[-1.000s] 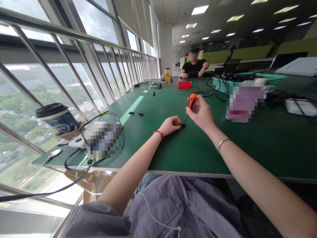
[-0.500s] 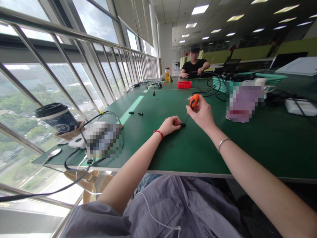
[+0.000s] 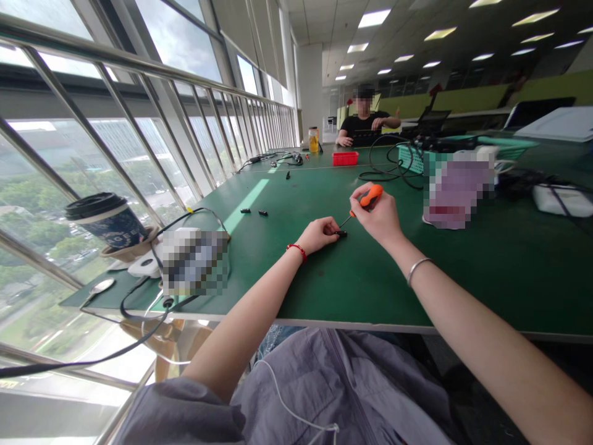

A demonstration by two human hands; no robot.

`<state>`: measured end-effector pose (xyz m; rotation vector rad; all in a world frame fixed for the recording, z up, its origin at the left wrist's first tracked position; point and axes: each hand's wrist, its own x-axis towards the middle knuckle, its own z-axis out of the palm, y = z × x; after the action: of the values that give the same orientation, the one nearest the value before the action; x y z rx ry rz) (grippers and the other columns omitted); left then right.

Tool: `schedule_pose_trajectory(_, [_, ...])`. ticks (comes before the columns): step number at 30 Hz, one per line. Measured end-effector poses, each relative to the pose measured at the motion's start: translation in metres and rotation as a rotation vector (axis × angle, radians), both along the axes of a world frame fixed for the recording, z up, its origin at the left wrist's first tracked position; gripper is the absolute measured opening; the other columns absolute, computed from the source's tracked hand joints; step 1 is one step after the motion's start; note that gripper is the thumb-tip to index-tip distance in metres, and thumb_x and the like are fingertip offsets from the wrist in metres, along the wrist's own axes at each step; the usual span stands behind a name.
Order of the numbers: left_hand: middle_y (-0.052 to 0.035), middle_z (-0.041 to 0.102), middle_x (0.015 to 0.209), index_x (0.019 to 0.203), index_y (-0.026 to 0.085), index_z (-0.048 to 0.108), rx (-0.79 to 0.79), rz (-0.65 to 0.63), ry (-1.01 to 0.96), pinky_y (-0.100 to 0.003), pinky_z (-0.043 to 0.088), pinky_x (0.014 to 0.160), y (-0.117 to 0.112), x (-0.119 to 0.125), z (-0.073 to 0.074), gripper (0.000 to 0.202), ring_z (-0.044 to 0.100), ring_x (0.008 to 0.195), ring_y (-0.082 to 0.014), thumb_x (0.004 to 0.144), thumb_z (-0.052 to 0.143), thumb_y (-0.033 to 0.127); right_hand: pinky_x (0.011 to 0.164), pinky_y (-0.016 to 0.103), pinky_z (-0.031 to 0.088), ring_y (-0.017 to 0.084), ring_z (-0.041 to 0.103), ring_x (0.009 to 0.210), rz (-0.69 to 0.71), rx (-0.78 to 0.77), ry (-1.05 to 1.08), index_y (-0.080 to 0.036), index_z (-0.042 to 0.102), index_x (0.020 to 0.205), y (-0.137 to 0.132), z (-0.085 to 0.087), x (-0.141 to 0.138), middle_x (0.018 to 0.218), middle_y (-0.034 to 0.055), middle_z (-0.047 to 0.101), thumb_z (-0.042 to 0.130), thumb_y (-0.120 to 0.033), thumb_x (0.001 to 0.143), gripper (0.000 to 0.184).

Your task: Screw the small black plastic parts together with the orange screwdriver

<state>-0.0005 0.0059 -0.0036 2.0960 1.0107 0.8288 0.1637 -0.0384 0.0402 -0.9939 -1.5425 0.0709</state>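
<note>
My left hand (image 3: 320,235) rests on the green table (image 3: 287,281), its fingers closed on a small black part (image 3: 341,234) that lies against the tabletop. What kind of part it is cannot be made out. In my right hand (image 3: 380,213) is a screwdriver (image 3: 371,196) with an orange and black handle. Its thin shaft slants down and left, and the tip is close to the black part beside my left fingertips; whether it touches is too small to tell. Farther left on the table lie two similar small black pieces (image 3: 263,213).
A red tray (image 3: 345,159) and a green basket (image 3: 412,159) with cables stand farther back. At left are a paper cup (image 3: 109,222), cables and a blurred object (image 3: 197,262). Another blurred, purplish object (image 3: 456,188) is at right. A person (image 3: 365,123) sits at the far end.
The screwdriver has tilted over to the right in my right hand, from steep to more slanted. My left hand and the black part have stayed in place. The far person's raised hand has shifted.
</note>
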Motion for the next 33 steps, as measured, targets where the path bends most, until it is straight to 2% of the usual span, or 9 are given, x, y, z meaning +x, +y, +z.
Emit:
schedule_pose_trajectory(16, [0.0019,0.057,0.066,0.074,0.013,0.058,0.002,0.002,-0.013,-0.021,0.042,0.062,-0.0001,-0.0001,-0.0007,0.007,0.052,0.063,-0.0089,0.069,0.063,0.013,0.058,0.026,0.042,0.013,0.052,0.059,0.114,0.024,0.053,-0.02,0.054,0.068,-0.0009,0.0015,-0.001,0.066,0.0007,0.057,0.057,-0.025,0.072,0.007])
schedule_pose_trajectory(33, [0.0026,0.057,0.065,0.074,0.014,0.058,0.006,0.011,-0.039,-0.021,0.042,0.062,-0.0022,-0.0004,-0.0006,0.009,0.051,0.062,-0.0086,0.068,0.063,0.014,0.056,0.027,0.04,0.012,0.049,0.054,0.096,-0.06,-0.021,-0.02,0.053,0.068,-0.0021,-0.0002,-0.0035,0.064,-0.0001,0.055,0.057,-0.027,0.072,0.008])
